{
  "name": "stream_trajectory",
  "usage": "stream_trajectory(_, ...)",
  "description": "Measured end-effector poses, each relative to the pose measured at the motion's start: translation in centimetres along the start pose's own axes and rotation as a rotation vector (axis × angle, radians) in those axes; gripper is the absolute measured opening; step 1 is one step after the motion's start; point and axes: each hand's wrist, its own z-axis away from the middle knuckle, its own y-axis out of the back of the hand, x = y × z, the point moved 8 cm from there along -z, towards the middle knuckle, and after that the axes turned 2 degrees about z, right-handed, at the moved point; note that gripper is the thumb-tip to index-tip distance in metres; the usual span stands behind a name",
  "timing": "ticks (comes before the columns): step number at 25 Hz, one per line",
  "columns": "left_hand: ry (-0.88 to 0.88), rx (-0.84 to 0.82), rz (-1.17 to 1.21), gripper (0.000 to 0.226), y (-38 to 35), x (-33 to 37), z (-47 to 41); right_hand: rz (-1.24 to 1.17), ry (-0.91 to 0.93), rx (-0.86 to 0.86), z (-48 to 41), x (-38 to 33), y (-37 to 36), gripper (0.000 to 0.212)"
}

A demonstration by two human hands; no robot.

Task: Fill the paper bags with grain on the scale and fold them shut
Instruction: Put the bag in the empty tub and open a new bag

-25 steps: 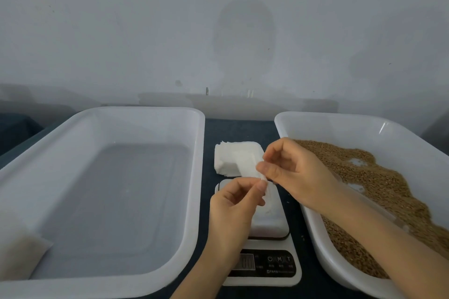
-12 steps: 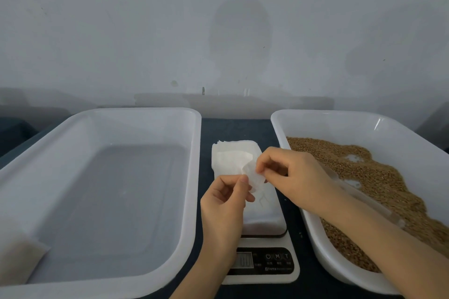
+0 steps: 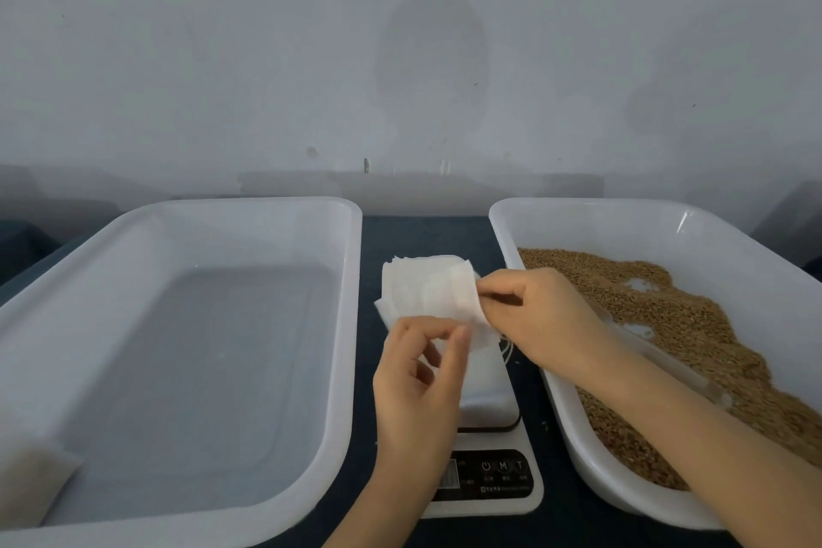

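Thin white paper bag (image 3: pixel 467 303): held in the air just above the small white digital kitchen scale (image 3: pixel 489 400), not yet resting on it. It is flat, limp and slightly translucent, with soft creases, and no grain is inside as far as can be seen.

Hands: left hand (image 3: pixel 418 387) pinches the bag's lower edge between thumb and forefinger. Right hand (image 3: pixel 542 316) pinches the upper right edge, fingers curled. Both grip the same bag.

Step in hand (judgement): separating the bag's two layers to open its mouth. This is early in the cycle, with filling, weighing and folding all ahead.

Next move calls for a light rubbing or pulling-apart pinch, since the paper looks flimsy and may tear or stay stuck. The opened bag then needs to stand on the scale platform, which is smooth, glossy and narrow. A limp bag may slump unless one hand supports it.

Materials nearby:
- Stack of flat white paper bags (image 3: pixel 404 280) on the dark blue table covering (image 3: pixel 427 236), just behind the scale, edges ragged.
- Right white plastic tray (image 3: pixel 622 209), glossy, with rounded corners. It holds loose brown grain (image 3: pixel 676 307), granular and heaped unevenly, with bare patches.
- A clear elongated piece (image 3: pixel 658 356) lies in the grain. It is possibly a scoop, but I cannot confirm that.
- Left white plastic tray (image 3: pixel 222 209): a pale paper packet (image 3: pixel 31 485) sits in its near corner.
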Motion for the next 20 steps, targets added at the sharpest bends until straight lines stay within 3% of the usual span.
stream_trajectory(3, 0.158, 0.158, 0.016, 0.021, 1.0, -1.8, -0.1, -0.137, -0.098, 0.048, -0.1, 1.0, 1.1, 0.017)
stream_trajectory(6, 0.268, 0.107, 0.077, 0.037, 0.8, -3.0, -0.5, -0.200, -0.121, 0.052, -0.2, 1.4, 1.6, 0.016)
stream_trajectory(13, 0.181, 0.123, 0.082, 0.027, 1.3, -2.3, -0.8, -0.192, -0.189, -0.001, -0.4, 2.3, 1.8, 0.010)
stream_trajectory(16, 0.192, 0.053, -0.003, 0.031, 0.6, -2.4, -0.7, -0.147, -0.176, 0.000, -0.4, 2.2, 2.1, 0.010)
stream_trajectory(18, 0.087, 0.013, -0.158, 0.055, 0.1, -1.1, -0.4, -0.118, -0.149, -0.023, -0.3, 2.0, 2.1, 0.011)
stream_trajectory(20, -0.237, 0.017, -0.403, 0.076, -0.4, 1.1, 0.0, -0.029, -0.135, -0.090, 0.0, 1.8, 1.4, 0.012)
